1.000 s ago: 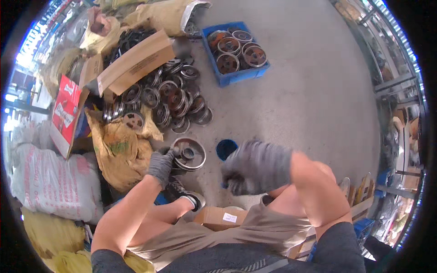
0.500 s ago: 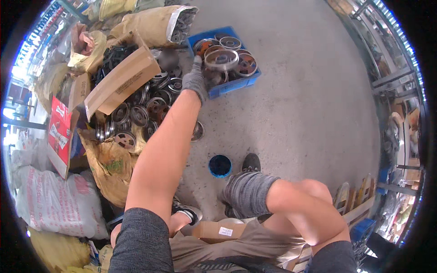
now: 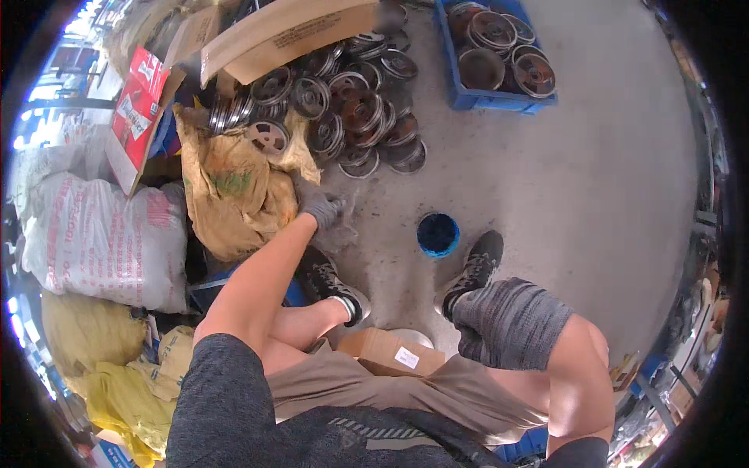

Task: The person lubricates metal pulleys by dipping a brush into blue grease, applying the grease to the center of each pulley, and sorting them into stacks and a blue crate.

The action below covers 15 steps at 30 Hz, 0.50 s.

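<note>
My left hand [image 3: 321, 209], in a grey knitted glove, is low over the floor by the front edge of a tan woven sack [image 3: 234, 183]. A smeared, see-through patch surrounds its fingers, so their grip is unclear. Beyond it lies a heap of round metal wheels [image 3: 363, 113], some shiny, some rusty. More wheels [image 3: 493, 31] fill a blue plastic crate [image 3: 495, 100] at the far right of the heap. My right arm bends over my right knee; striped grey knit covers what seems to be my right hand [image 3: 511, 324], its fingers not distinct.
A small round blue tub [image 3: 438, 235] with dark contents stands between my shoes. A cardboard box [image 3: 292, 39] and a red carton [image 3: 139, 117] lie left of the heap. Stuffed white sacks [image 3: 109, 242] line the left side. Another small box [image 3: 390, 352] sits between my legs.
My left hand has come back from the blue crate to beside the tan sack. The view has swung left and down, so the crate and heap now appear higher up.
</note>
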{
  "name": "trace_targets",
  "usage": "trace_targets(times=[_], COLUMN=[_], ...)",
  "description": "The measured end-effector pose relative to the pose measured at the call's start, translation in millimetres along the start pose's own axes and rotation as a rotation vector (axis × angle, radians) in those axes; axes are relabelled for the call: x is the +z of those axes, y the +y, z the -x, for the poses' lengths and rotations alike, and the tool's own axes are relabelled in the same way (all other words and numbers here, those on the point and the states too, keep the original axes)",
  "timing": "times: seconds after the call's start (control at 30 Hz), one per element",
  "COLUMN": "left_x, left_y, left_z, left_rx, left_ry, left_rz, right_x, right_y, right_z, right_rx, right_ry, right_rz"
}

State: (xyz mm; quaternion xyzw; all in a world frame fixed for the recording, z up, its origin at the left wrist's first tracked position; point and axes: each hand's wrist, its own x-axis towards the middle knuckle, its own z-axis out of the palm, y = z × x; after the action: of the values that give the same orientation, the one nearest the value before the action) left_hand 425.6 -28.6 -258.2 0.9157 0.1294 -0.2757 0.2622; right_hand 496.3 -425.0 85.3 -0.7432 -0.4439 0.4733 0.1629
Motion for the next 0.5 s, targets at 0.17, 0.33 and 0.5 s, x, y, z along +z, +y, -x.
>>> trace_targets(times=[0.17,0.33,0.5], left_x=[-42,-12,5], left_y=[34,-66,-99], left_z=[-29,-166,-162], left_rx=[-0.631,-0.840,-0.702], left_ry=[0.183,0.126,-0.059], left_rz=[1.086,0.581,0.226], right_x=[-3,-14,-11], right_y=[0,-25,-28], right_z=[-9,-13,-12], right_rx=[0.055,0.060,0.072], right_ry=[0.010,0.071,0.216], right_rz=[-0.030,-0.029,-0.082])
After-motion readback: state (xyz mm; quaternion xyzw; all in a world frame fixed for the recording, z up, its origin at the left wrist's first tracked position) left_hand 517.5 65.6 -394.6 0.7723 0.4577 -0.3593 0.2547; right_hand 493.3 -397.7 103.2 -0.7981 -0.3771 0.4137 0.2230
